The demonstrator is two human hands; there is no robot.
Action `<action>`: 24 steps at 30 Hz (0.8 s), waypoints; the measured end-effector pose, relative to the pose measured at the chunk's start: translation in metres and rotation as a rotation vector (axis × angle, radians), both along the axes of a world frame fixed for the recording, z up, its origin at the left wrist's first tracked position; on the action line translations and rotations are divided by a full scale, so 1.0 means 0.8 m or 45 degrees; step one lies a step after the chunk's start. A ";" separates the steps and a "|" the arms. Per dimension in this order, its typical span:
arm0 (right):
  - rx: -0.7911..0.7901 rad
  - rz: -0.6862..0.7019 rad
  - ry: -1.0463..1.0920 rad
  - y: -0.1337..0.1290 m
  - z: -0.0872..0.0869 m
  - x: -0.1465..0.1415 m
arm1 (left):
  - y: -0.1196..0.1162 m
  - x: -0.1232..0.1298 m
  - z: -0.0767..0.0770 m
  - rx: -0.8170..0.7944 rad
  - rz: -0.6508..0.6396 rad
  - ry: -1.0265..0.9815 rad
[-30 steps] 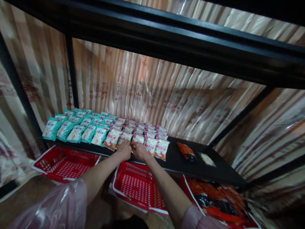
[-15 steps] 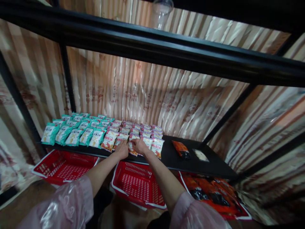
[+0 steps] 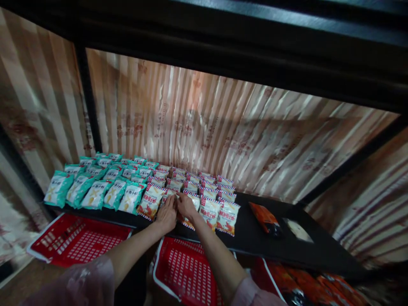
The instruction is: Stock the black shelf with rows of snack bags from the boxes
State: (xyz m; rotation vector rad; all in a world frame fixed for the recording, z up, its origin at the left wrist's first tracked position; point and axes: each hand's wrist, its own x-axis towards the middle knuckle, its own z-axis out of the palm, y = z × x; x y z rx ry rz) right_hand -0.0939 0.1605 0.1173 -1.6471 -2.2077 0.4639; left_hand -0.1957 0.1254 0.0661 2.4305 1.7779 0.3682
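Rows of white-and-orange snack bags [image 3: 228, 216] with striped edges stand on the black shelf [image 3: 255, 246]. My left hand [image 3: 167, 213] lies over a front-row bag near the left of this group, covering much of it. Right beside it, my right hand [image 3: 186, 205] has its fingers bent at the top of the neighbouring bag, which it partly hides. The fingertips of both hands are close together, and whether either one pinches a bag is too small to make out. Teal snack bags [image 3: 95, 194] stand in several rows to the left.
An orange packet [image 3: 265, 219] and a flat whitish packet [image 3: 298, 230] lie on the shelf at the right. Red baskets [image 3: 188, 270] sit below its front edge; the right one holds orange packets [image 3: 306, 282]. Black posts and an upper shelf [image 3: 223, 63] frame the space.
The view has moved closer to the shelf and tilted down. My left hand has turned more upright and come nearer to my right hand, which stays at the front-row bags.
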 end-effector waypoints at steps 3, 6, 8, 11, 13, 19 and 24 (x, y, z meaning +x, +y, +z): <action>0.008 -0.004 0.014 0.003 -0.005 -0.001 | -0.002 0.000 -0.004 0.044 0.004 -0.020; 0.007 -0.020 0.033 0.001 -0.008 -0.003 | -0.006 0.002 -0.006 0.073 -0.018 -0.036; -0.008 -0.073 0.057 -0.002 -0.010 -0.004 | -0.007 0.002 -0.006 0.080 -0.029 -0.038; -0.041 -0.157 0.121 -0.006 -0.015 -0.008 | -0.006 -0.003 -0.006 0.072 -0.075 -0.024; -0.055 -0.188 0.177 -0.008 -0.020 -0.011 | -0.005 -0.009 -0.007 0.070 -0.105 -0.020; -0.126 -0.251 0.356 -0.015 -0.040 -0.018 | -0.006 -0.022 -0.009 0.088 -0.106 -0.008; -0.172 -0.290 0.567 -0.016 -0.052 -0.015 | -0.006 -0.022 -0.010 0.142 -0.092 0.057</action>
